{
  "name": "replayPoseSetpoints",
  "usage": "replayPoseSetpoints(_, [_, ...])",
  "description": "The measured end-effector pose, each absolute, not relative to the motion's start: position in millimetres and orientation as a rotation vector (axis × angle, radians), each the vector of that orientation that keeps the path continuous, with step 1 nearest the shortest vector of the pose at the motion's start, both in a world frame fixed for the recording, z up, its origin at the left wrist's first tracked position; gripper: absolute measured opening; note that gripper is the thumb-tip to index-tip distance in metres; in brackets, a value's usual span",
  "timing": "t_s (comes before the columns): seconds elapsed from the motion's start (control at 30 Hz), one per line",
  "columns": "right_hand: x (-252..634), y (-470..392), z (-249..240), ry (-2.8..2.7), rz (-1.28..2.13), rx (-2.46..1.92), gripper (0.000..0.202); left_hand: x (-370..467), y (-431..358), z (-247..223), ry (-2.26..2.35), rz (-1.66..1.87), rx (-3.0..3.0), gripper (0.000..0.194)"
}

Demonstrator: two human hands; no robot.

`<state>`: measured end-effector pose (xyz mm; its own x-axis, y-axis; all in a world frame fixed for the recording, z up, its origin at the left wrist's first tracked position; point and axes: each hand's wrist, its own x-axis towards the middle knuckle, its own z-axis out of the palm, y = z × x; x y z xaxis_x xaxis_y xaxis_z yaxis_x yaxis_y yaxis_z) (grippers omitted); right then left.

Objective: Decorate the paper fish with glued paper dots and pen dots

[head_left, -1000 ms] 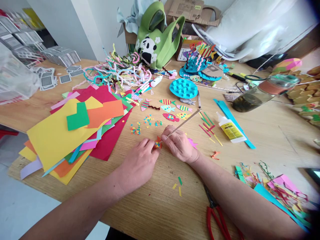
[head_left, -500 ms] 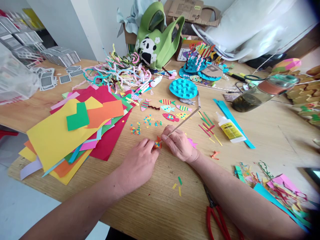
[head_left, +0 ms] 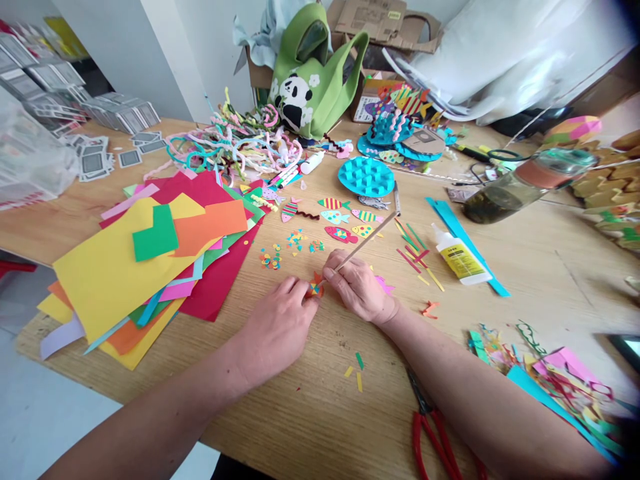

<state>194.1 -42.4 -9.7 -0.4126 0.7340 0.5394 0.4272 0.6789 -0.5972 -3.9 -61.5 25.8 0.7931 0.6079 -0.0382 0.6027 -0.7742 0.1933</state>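
Between the fingers of my right hand (head_left: 356, 285) is a thin wooden stick (head_left: 367, 239), slanting up and to the right. Its lower tip touches a small orange paper fish (head_left: 315, 288) with blue and yellow pieces on it. My left hand (head_left: 283, 313) has its fingers closed at the fish's left edge and partly covers it. Just behind lie small piles of cut paper bits (head_left: 271, 258) and several decorated paper fish (head_left: 341, 235). A pink paper piece (head_left: 385, 285) shows beside my right hand.
Stacked coloured paper (head_left: 115, 260) lies at left. A glue bottle (head_left: 463, 257), thin paper strips (head_left: 420, 257) and a drink bottle (head_left: 525, 183) are at right. Red-handled scissors (head_left: 433, 440) lie under my right forearm. Paper scraps (head_left: 565, 380) cover the right front; a blue disc (head_left: 367, 176) sits behind.
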Motion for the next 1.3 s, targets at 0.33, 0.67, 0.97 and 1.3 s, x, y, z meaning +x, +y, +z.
replayPoseSetpoints(0.33, [194.7,-41.8,-9.1,-2.064,0.473,-0.917,0.021,-3.6,-62.2,26.2,0.945,0.027,2.79,0.024])
replayPoseSetpoints(0.67, [194.8,-42.2,-8.1,-2.065,0.482,-0.935,0.02,-3.8,-61.2,24.8,0.942,0.04,2.797,0.025])
replayPoseSetpoints(0.97, [194.5,-41.9,-5.3,-2.088,0.482,-0.974,0.022,-3.6,-61.4,25.3,0.943,0.05,2.798,0.025])
replayPoseSetpoints(1.3, [195.7,-41.0,-6.4,-2.093,0.515,-0.967,0.023,-4.1,-60.4,22.9,0.954,0.071,2.798,0.026])
